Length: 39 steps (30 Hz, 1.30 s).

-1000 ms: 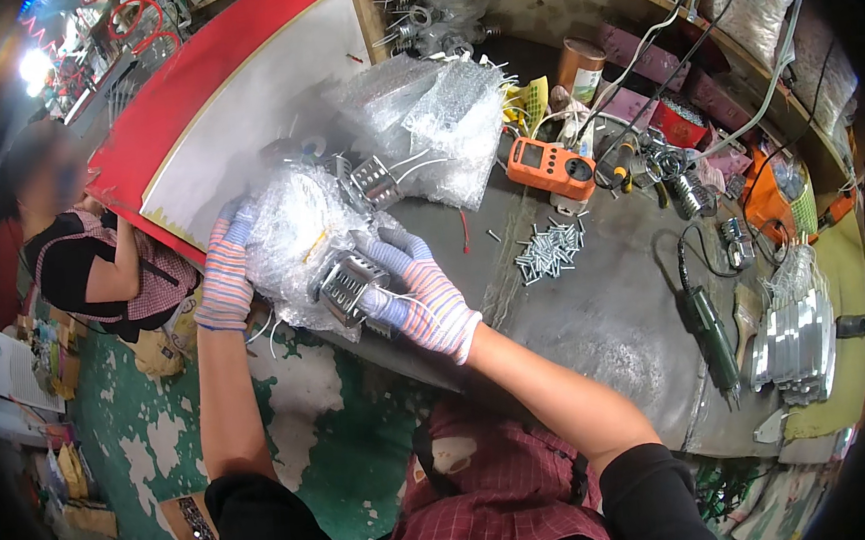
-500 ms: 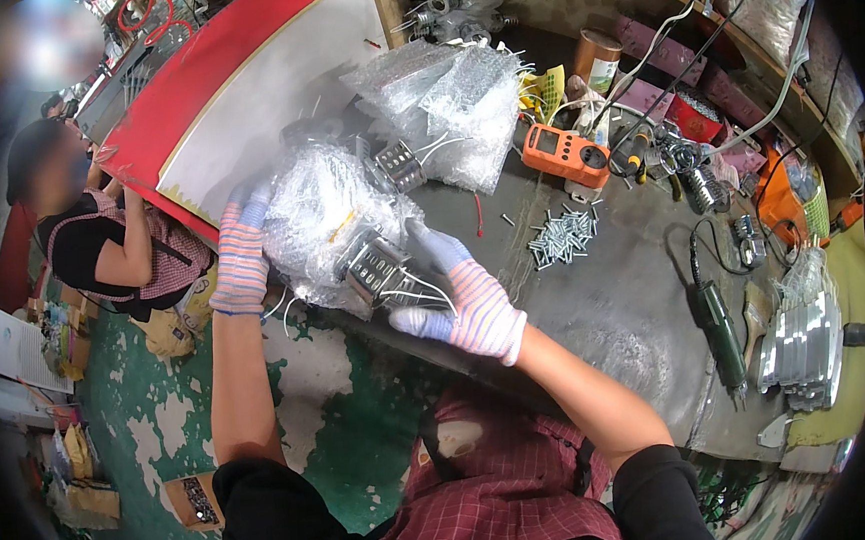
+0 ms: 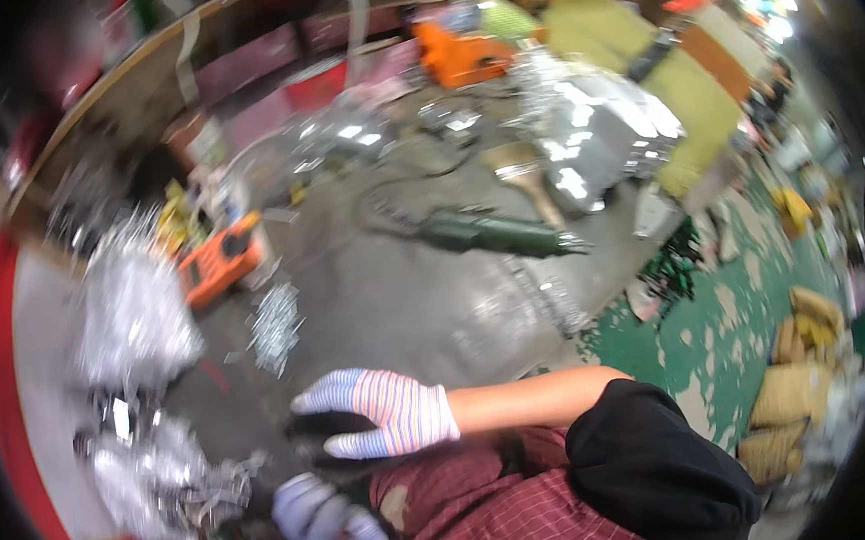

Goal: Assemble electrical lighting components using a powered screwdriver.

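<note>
My right hand, in a striped knit glove, reaches over the bench's near edge with thumb and fingers apart. A dark patch shows between them, too blurred to make out, and I see nothing gripped. My left hand, gloved alike, is lower, in front of my apron. Motion smears its fingers, so I cannot tell whether they are closed. Left of the hands lies a bubble-wrapped bundle with white wires trailing from it; neither hand touches it. Beyond it is another clear-wrapped pile. Small screws lie heaped on the bench.
An orange meter stands behind the screws. On the bench lie a dark green power tool with a cord, a brush and a stack of shiny metal pieces. Green floor with sacks shows at the right.
The head view has swung right. Both hands have come off the bubble-wrapped bundle with its metal cylinders, which now lies at the left; they are closer to my body.
</note>
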Each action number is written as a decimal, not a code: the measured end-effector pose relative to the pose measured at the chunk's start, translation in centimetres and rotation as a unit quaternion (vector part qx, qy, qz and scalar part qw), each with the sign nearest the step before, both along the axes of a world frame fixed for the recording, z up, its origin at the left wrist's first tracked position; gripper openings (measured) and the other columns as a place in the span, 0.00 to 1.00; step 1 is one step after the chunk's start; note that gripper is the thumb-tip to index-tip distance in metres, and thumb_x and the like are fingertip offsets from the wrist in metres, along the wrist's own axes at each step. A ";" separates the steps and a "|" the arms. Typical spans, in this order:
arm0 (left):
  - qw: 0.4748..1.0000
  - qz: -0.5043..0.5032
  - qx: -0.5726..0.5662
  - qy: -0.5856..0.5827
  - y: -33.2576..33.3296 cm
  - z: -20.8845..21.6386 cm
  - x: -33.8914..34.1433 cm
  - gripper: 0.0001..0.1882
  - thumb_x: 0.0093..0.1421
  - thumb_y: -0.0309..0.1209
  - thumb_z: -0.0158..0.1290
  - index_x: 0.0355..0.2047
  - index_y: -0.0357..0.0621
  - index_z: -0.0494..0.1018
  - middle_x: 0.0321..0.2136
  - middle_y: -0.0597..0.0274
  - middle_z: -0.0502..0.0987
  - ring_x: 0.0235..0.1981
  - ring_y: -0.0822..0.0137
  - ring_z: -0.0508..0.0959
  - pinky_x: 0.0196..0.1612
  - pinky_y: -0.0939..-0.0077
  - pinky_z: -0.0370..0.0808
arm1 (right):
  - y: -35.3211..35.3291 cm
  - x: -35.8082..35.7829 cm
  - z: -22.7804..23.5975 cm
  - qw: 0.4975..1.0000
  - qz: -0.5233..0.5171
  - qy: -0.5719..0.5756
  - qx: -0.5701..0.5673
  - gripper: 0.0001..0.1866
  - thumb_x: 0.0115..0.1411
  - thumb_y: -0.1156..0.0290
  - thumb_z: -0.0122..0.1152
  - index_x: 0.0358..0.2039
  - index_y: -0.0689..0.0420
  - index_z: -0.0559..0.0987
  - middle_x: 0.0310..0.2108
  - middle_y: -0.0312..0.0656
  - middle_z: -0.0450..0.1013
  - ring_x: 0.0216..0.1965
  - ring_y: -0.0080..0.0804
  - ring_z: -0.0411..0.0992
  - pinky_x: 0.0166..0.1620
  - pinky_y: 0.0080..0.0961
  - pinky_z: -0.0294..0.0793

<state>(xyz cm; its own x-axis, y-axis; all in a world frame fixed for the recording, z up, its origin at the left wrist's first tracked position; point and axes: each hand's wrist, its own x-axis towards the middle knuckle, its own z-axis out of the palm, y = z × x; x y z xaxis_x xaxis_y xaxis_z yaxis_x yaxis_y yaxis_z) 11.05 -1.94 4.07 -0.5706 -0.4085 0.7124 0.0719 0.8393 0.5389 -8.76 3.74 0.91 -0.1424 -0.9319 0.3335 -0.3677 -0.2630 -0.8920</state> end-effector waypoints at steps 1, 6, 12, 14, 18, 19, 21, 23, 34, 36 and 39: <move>0.998 -0.041 -0.023 -0.045 0.7 -3.1 -1.9 0.11 0.64 0.29 0.53 0.44 0.36 0.74 0.42 0.50 0.75 0.42 0.47 0.76 0.45 0.55 0.76 | 1.7 -1.4 -0.3 0.999 -0.034 -0.001 0.001 0.27 0.61 0.59 0.63 0.57 0.60 0.74 0.50 0.53 0.74 0.52 0.52 0.73 0.57 0.39 0.72; 0.984 -0.061 0.106 -0.128 3.2 -7.9 -8.6 0.13 0.56 0.30 0.59 0.42 0.42 0.75 0.41 0.53 0.75 0.42 0.51 0.75 0.47 0.55 0.72 | 11.6 -11.4 3.7 0.978 -0.168 0.060 0.110 0.22 0.61 0.58 0.64 0.51 0.60 0.79 0.45 0.51 0.78 0.49 0.47 0.76 0.55 0.38 0.74; 0.980 -0.052 0.012 -0.189 2.7 -6.6 -9.9 0.11 0.58 0.28 0.58 0.41 0.40 0.78 0.39 0.51 0.78 0.42 0.49 0.77 0.49 0.51 0.74 | 11.0 -27.8 16.0 0.921 -0.341 0.114 0.150 0.25 0.62 0.60 0.66 0.55 0.62 0.77 0.47 0.42 0.78 0.49 0.28 0.74 0.56 0.30 0.73; 0.978 -0.054 0.011 -0.200 2.7 -6.5 -10.3 0.10 0.58 0.26 0.58 0.41 0.39 0.78 0.40 0.50 0.78 0.43 0.48 0.76 0.49 0.52 0.74 | 9.5 -36.8 17.5 0.891 -0.372 0.159 0.207 0.28 0.61 0.60 0.67 0.58 0.62 0.75 0.49 0.42 0.77 0.49 0.26 0.73 0.55 0.25 0.72; 0.975 -0.063 -0.003 -0.211 2.1 -7.3 -10.8 0.10 0.57 0.28 0.59 0.40 0.42 0.79 0.40 0.53 0.79 0.42 0.50 0.77 0.48 0.53 0.74 | 10.3 -52.5 15.3 0.689 -0.454 0.341 0.451 0.38 0.54 0.50 0.70 0.58 0.62 0.74 0.54 0.54 0.75 0.55 0.41 0.73 0.56 0.32 0.72; 0.978 -0.050 -0.016 -0.204 2.1 -7.6 -10.8 0.10 0.56 0.29 0.59 0.39 0.43 0.80 0.39 0.54 0.79 0.40 0.51 0.78 0.47 0.55 0.75 | 9.9 -54.7 14.6 0.652 -0.422 0.335 0.534 0.38 0.53 0.48 0.70 0.58 0.61 0.75 0.51 0.54 0.77 0.52 0.44 0.75 0.54 0.35 0.74; 0.978 -0.038 -0.028 -0.202 1.9 -8.6 -9.9 0.11 0.55 0.29 0.60 0.39 0.46 0.80 0.38 0.58 0.79 0.38 0.53 0.78 0.45 0.57 0.76 | 11.0 -58.8 11.4 0.608 -0.394 0.370 0.581 0.35 0.53 0.47 0.70 0.54 0.58 0.77 0.42 0.48 0.81 0.43 0.43 0.78 0.49 0.37 0.75; 0.984 -0.016 -0.040 -0.171 1.8 -9.6 -10.2 0.11 0.53 0.30 0.61 0.39 0.49 0.81 0.37 0.61 0.80 0.37 0.56 0.79 0.42 0.59 0.76 | 10.8 -59.6 10.4 0.640 -0.378 0.317 0.590 0.34 0.52 0.48 0.71 0.56 0.51 0.77 0.46 0.47 0.79 0.47 0.42 0.76 0.53 0.33 0.74; 0.972 -0.018 -0.005 -0.235 1.1 -8.2 -11.7 0.17 0.45 0.29 0.62 0.39 0.50 0.82 0.36 0.60 0.80 0.34 0.54 0.78 0.41 0.55 0.74 | 13.5 -65.6 5.8 0.660 -0.394 0.263 0.583 0.39 0.44 0.62 0.78 0.56 0.59 0.72 0.46 0.45 0.77 0.42 0.36 0.74 0.49 0.33 0.74; 0.971 -0.012 0.001 -0.238 1.4 -7.9 -11.6 0.15 0.47 0.30 0.62 0.38 0.49 0.81 0.36 0.60 0.80 0.35 0.53 0.78 0.41 0.55 0.74 | 12.1 -62.2 7.4 0.687 -0.396 0.304 0.528 0.40 0.44 0.63 0.78 0.57 0.60 0.70 0.46 0.46 0.77 0.43 0.36 0.74 0.49 0.34 0.74; 0.975 0.009 -0.026 -0.221 2.2 -7.4 -11.9 0.12 0.49 0.30 0.61 0.37 0.49 0.80 0.35 0.59 0.79 0.35 0.53 0.78 0.41 0.54 0.74 | 10.8 -56.2 12.9 0.755 -0.462 0.332 0.325 0.41 0.46 0.61 0.76 0.56 0.65 0.67 0.45 0.51 0.75 0.44 0.35 0.73 0.51 0.31 0.74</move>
